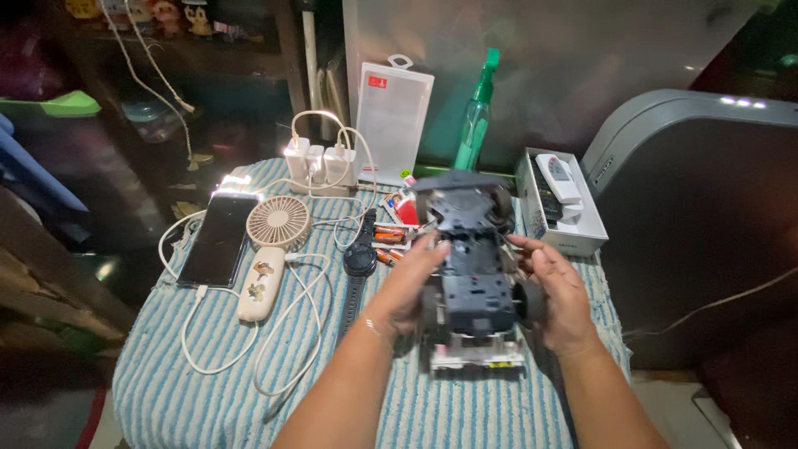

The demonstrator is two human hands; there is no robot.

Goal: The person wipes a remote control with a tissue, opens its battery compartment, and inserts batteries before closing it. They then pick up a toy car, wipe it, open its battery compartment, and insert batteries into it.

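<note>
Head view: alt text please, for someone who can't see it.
Both hands, left hand and right hand, hold an upturned dark toy car chassis over a blue-striped towel, with phone, small fan and wristwatch to its left.

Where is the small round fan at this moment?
In the head view, the small fan lies left of centre on the striped cloth, right beside the phone and just above the cream oval case, below the white chargers.

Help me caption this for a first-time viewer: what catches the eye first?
The dark toy car chassis at the centre, underside up, held between the left hand and right hand above the striped cloth. Left of it lie a round handheld fan and a phone amid white cables.
</note>
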